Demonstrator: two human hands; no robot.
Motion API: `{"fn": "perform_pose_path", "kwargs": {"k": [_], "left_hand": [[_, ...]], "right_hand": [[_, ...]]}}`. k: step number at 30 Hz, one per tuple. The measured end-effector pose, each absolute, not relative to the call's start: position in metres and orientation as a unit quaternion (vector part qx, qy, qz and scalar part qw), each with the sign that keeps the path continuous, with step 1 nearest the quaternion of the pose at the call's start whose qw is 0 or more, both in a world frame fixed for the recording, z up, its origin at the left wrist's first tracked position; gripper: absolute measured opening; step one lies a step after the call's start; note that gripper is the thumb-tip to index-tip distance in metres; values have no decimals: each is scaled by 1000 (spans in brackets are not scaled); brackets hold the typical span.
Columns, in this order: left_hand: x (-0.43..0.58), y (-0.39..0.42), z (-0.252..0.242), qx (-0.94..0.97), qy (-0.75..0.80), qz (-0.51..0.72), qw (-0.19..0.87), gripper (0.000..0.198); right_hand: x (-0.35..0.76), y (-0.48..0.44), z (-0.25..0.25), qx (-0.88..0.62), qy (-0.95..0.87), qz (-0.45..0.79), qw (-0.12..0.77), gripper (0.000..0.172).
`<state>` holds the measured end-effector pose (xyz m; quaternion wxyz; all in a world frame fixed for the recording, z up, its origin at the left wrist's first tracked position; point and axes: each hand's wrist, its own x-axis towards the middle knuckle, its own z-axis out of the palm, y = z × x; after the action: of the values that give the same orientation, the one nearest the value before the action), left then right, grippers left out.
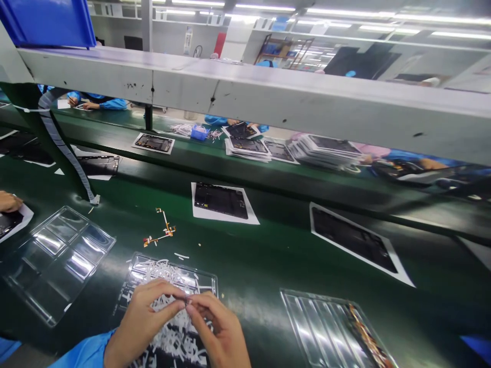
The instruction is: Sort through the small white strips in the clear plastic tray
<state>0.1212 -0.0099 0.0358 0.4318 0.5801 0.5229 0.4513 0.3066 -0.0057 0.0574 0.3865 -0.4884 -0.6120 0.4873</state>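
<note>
Head-cam view of a factory line w/ a dark green worktop (pixel 268 255). Bottom centre, the left hand (pixel 140 319) and right hand (pixel 220 327) meet fingertip to fingertip, both nearly closed in a pinch on one tiny part (pixel 187 300); it's too small to identify, maybe a small strip or sticker. The part sits right between the two hands, equally near each, directly above a clear plastic tray (pixel 207 281) heaped w/ white paper strips (pixel 169 337). Its long axis can't be made out. To the left lies an empty clear compartment tray (pixel 57 260); to the right, a ribbed clear tray (pixel 318 327) w/ orange-brown flex parts (pixel 366 335) at its edge. Just beyond the hands, a loose flex cable (pixel 163 232) lies on the worktop, and further back a dark tablet panel on white paper (pixel 222 202). Another person's hand (pixel 9 202) shows at far left.
</note>
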Motion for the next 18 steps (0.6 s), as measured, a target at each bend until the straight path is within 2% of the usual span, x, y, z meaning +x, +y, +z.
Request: {"fn": "perform_pose_path", "kwargs": {"k": [8, 13, 18], "left_hand": [[109, -15, 36, 608, 498, 471, 401, 11], [98, -11, 29, 572, 521, 458, 436, 6], [96, -15, 27, 594, 537, 486, 350, 12]], "right_hand": [[296, -9, 57, -478, -638, 490, 352, 22], [291, -8, 60, -468, -628, 521, 340, 26], [288, -7, 55, -511, -584, 509, 372, 28]]}}
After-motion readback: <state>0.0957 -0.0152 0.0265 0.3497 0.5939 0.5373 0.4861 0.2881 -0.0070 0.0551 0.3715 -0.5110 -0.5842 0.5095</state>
